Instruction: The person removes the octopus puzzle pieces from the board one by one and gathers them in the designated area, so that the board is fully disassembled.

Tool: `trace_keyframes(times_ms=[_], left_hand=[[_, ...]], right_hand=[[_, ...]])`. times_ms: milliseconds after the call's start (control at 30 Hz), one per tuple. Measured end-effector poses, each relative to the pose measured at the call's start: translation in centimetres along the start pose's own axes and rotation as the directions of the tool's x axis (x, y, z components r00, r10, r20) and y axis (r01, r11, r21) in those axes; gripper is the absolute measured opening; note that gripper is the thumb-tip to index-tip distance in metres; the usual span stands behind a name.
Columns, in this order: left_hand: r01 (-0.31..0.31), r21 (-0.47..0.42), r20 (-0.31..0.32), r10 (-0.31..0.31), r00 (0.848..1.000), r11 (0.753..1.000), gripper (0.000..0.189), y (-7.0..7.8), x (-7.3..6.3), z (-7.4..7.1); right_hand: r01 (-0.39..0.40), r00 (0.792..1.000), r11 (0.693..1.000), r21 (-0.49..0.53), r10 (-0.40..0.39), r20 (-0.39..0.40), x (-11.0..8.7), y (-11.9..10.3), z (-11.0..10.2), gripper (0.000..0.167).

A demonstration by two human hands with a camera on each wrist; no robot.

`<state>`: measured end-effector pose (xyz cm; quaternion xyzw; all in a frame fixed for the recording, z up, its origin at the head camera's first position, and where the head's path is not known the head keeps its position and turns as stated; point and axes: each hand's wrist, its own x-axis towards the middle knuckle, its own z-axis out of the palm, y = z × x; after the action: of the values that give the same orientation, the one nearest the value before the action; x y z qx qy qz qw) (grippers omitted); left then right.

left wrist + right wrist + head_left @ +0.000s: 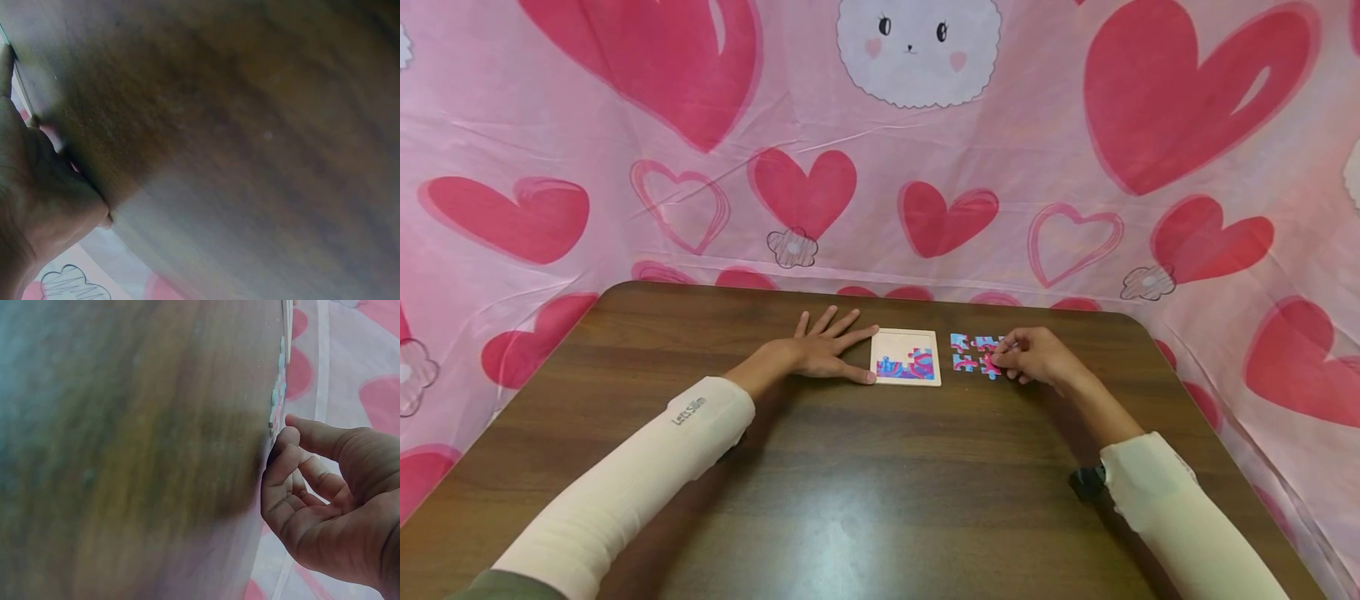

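A small pale wooden puzzle tray (906,337) lies on the table, with joined pink, blue and purple jigsaw pieces (917,364) along its lower part and right side. My left hand (823,354) lies spread at the tray's left side, thumb and index fingertip touching its edge; the left wrist view shows part of this hand (44,194). Right of the tray, several loose jigsaw pieces (962,363) lie in two rows. My right hand (1037,357) pinches at the jigsaw piece (988,364) on the lower right, its fingers curled and partly covering the pieces.
The brown wooden table (865,467) reaches to a pink heart-printed cloth (865,142) hanging behind it and at both sides. Bare tabletop lies between the forearms. A dark strap (1086,482) shows at the right wrist.
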<state>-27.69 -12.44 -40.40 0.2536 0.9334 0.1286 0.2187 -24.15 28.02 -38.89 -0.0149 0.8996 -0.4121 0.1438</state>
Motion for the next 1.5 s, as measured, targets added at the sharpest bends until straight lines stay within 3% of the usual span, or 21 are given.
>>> trace_keyframes(times_ms=[367, 567, 733, 1100, 1500], left_hand=[[0.001, 0.003, 0.002, -0.001, 1.000, 1.000, 0.105, -0.1, 0.1, 0.1], [0.002, 0.007, -0.006, -0.002, 1.000, 1.000, 0.105, -0.3, 0.2, 0.2], [0.004, 0.015, -0.005, -0.004, 1.000, 1.000, 0.105, -0.4, 0.4, 0.2], [0.003, 0.015, 0.001, -0.003, 1.000, 1.000, 0.106, -0.4, 0.5, 0.2], [0.006, 0.011, 0.002, -0.006, 1.000, 1.000, 0.105, -0.3, 0.5, 0.2]], right_hand=[[0.097, 0.995, 0.995, 0.007, -0.097, -0.017, 0.0, -2.1, 1.0, 0.027], [0.129, 0.992, 0.990, 0.061, -0.129, 0.006, 0.4, -3.5, 2.5, 0.028], [0.139, 0.989, 0.989, 0.044, -0.141, 0.035, 0.8, -4.5, 3.7, 0.027], [0.128, 0.989, 0.991, 0.048, -0.131, 0.067, 1.8, -5.7, 5.8, 0.039], [0.083, 0.992, 0.997, 0.005, -0.083, 0.094, 2.1, -6.0, 6.3, 0.044]])
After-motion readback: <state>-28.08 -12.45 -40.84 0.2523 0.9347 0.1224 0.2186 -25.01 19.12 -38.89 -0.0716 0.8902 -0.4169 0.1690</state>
